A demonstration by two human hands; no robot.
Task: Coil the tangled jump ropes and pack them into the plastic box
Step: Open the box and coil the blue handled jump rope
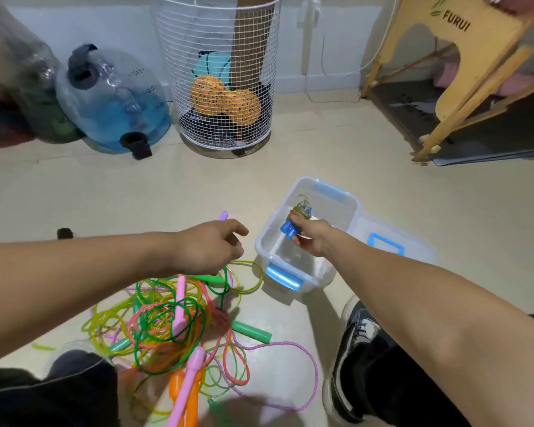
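A clear plastic box (350,211) with blue latches stands open on the floor at centre right. My right hand (310,238) is inside it, shut on a coiled jump rope (293,221) with blue handles and a yellowish cord. My left hand (210,246) hovers just left of the box, above the rope pile, fingers loosely curled with nothing in them. The tangled jump ropes (179,322) lie on the floor below it: green, yellow, pink, orange and purple cords with green, pink and orange handles. A purple handle (223,215) pokes out beyond my left hand.
The box lid (392,241) with a blue handle lies right of the box. A white wire basket (222,75), a blue water jug (111,100) and dark bags line the wall. A wooden stool (463,66) stands at right. My black shoe (355,359) and knees frame the pile.
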